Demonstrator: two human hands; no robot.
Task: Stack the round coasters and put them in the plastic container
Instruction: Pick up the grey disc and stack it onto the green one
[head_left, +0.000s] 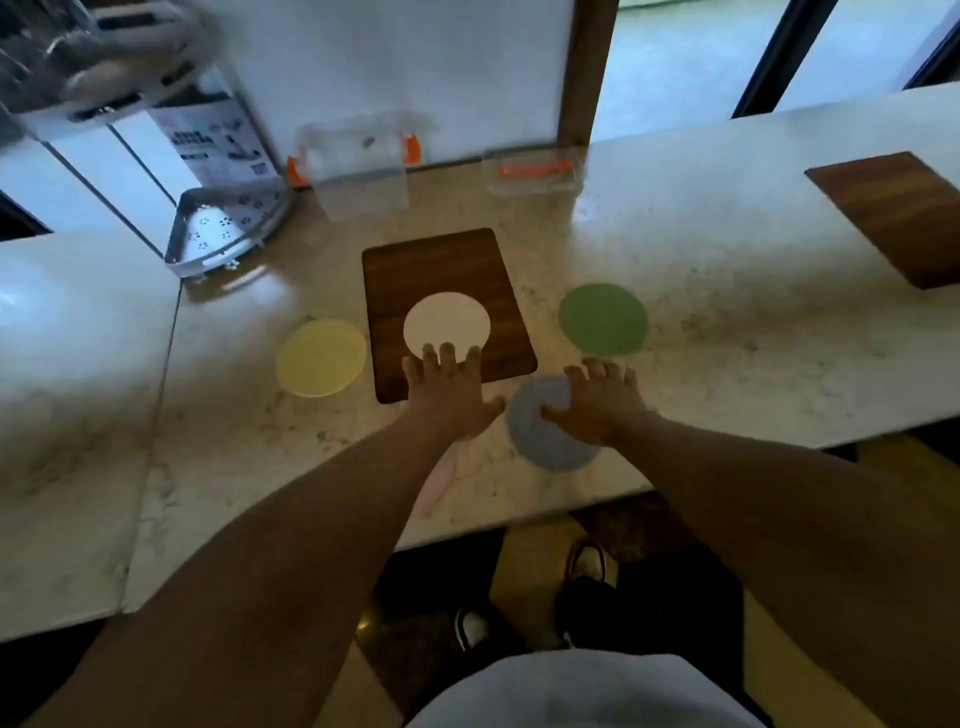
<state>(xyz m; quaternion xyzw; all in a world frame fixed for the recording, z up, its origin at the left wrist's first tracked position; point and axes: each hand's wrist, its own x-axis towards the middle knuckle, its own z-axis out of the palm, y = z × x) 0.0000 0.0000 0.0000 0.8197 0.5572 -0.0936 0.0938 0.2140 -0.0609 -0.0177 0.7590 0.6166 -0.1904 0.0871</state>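
— What sits around the coasters, going left to right?

— A perforated metal corner rack (228, 228) stands far left on the pale marble counter (727, 249). Right of it is the clear plastic container (361, 166) with orange latches, open, and its lid (532, 170) lies flat beside it. A dark wooden mat (441, 270) with rounded corners is in the middle; another wooden board (898, 213) lies far right.

— And the coasters themselves?

— Thin flat discs, well apart. The yellow coaster (319, 358) lies left of the mat, the white coaster (447, 322) on it, the green coaster (602, 318) to the right, the blue-grey coaster (545, 431) nearest. A pink one (439, 480) peeks from under the left forearm.

— The hands?

— The left hand (449, 395) has spread, nearly straight fingers reaching the white coaster's near edge, holding nothing. The right hand (602, 402) lies over the blue-grey coaster, thumb on it, fingers spread; whether it grips is unclear.
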